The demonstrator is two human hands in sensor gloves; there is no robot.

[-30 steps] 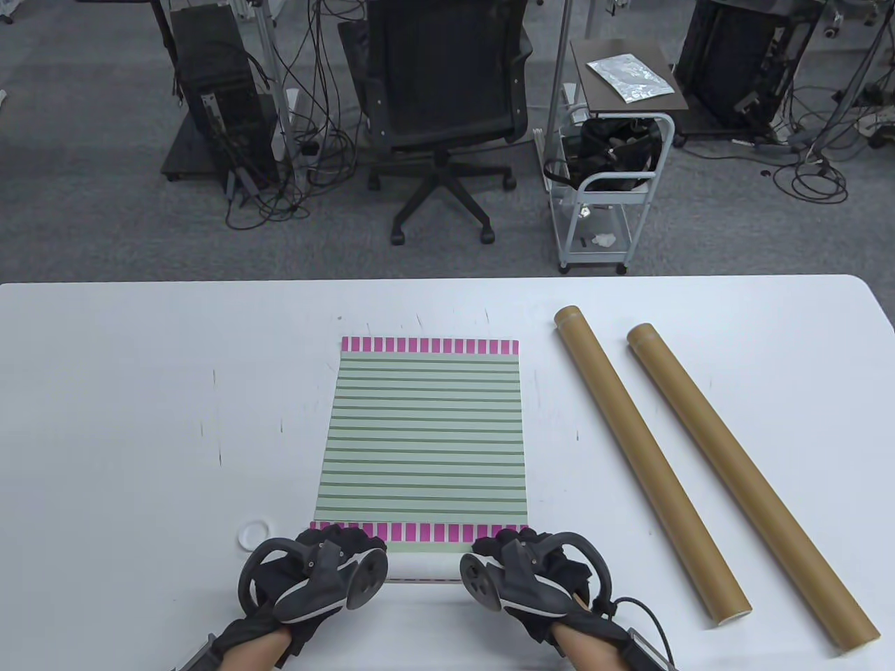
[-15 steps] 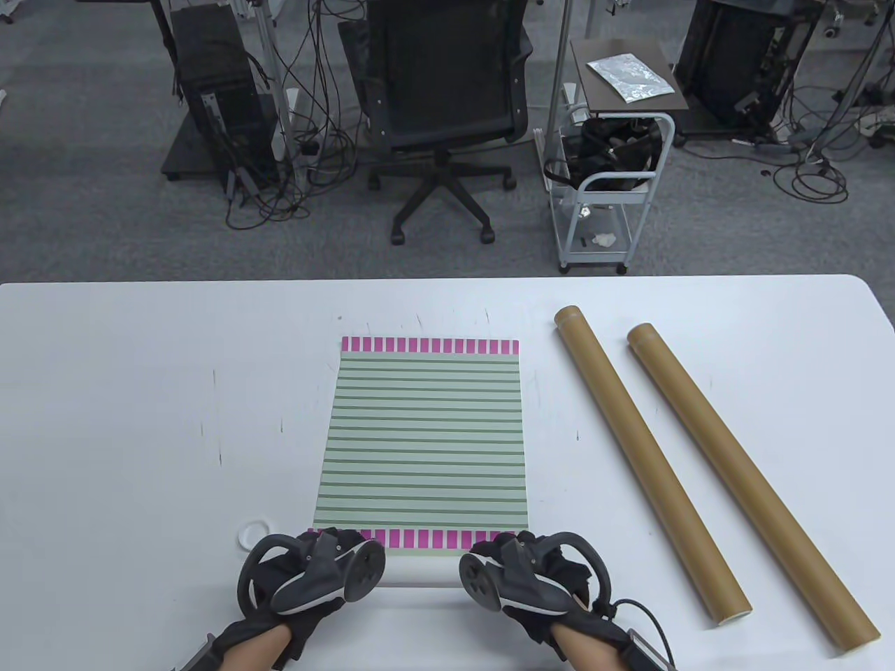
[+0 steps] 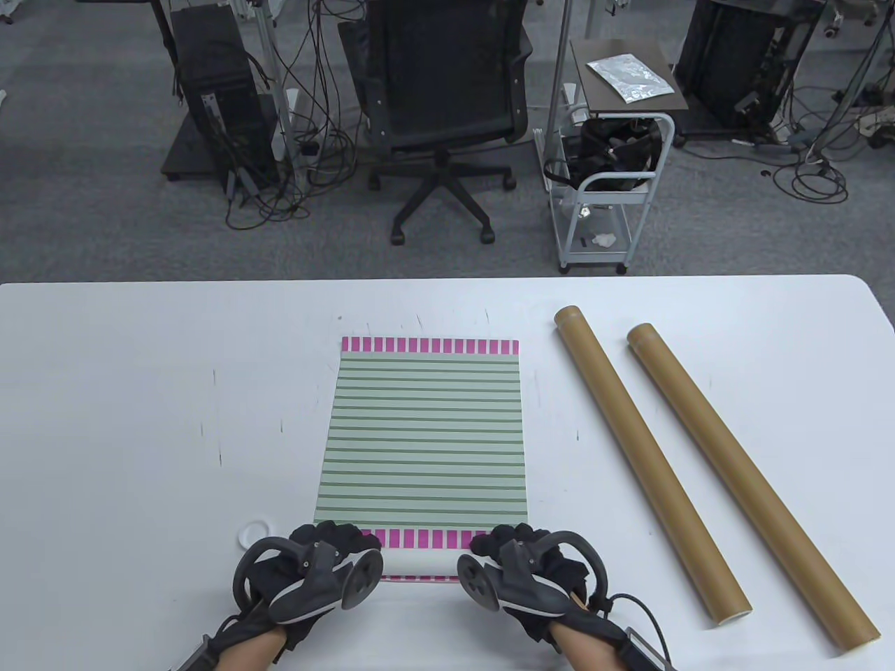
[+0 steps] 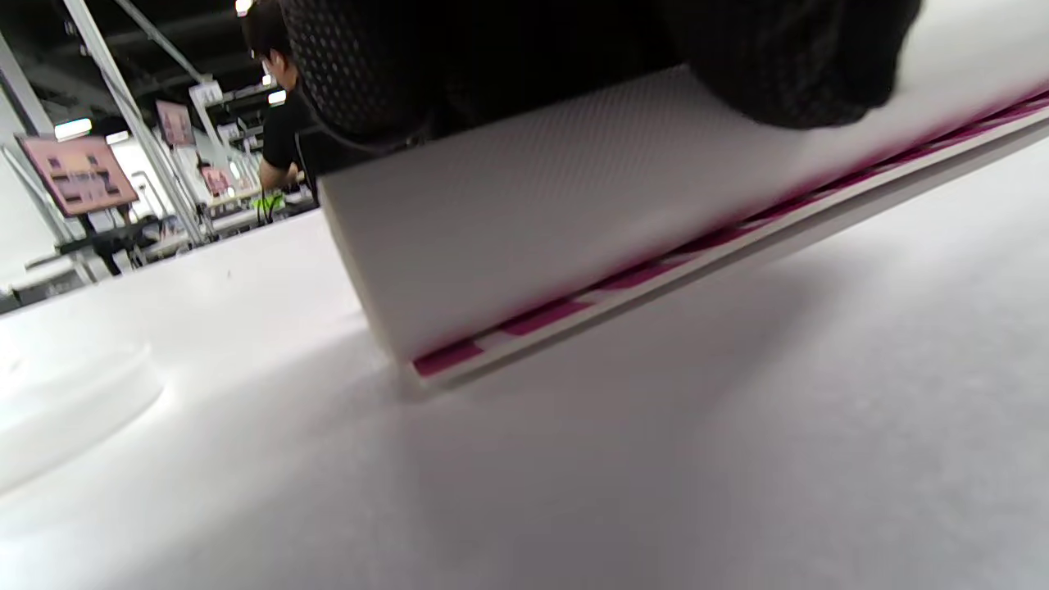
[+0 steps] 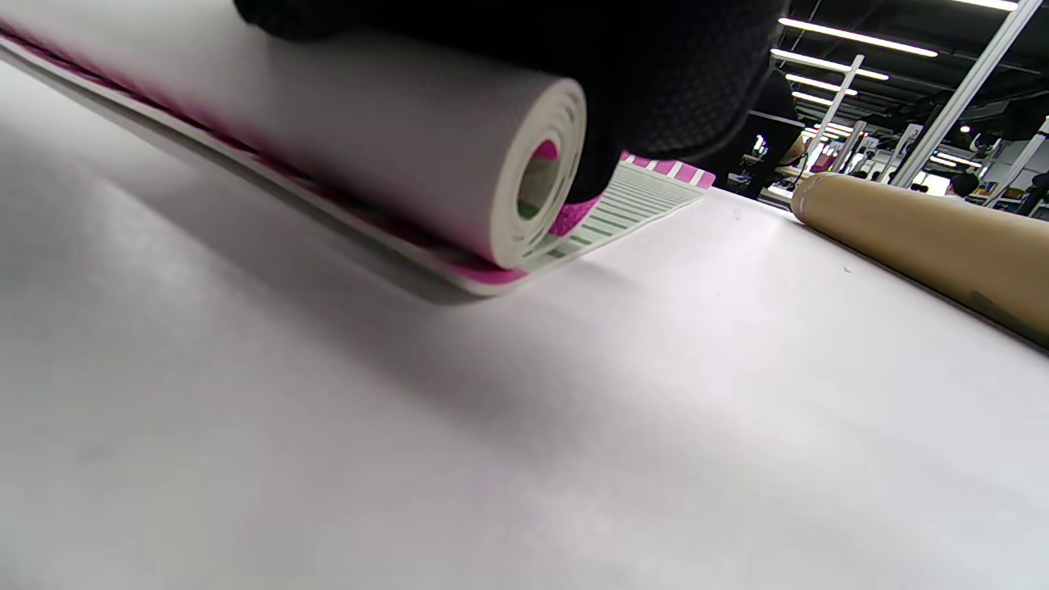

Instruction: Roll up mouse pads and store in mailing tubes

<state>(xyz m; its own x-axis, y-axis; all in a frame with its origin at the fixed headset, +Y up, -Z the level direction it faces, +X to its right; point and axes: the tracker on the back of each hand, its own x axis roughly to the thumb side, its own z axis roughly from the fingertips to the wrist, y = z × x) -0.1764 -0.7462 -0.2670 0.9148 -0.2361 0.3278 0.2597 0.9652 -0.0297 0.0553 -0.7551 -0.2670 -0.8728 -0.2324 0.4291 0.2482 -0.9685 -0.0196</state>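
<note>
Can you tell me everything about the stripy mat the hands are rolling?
The mouse pad is pale green with thin dark green stripes and pink blocks along its end edges; its underside looks white and finely textured. It lies mostly flat on the white table. Its near end is curled into a small roll, which the left hand and right hand grip.

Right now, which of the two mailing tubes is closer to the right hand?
The left mailing tube, the one lying next to the striped mouse pad. The right mailing tube lies farther out from the right hand, toward the table's right edge.
</note>
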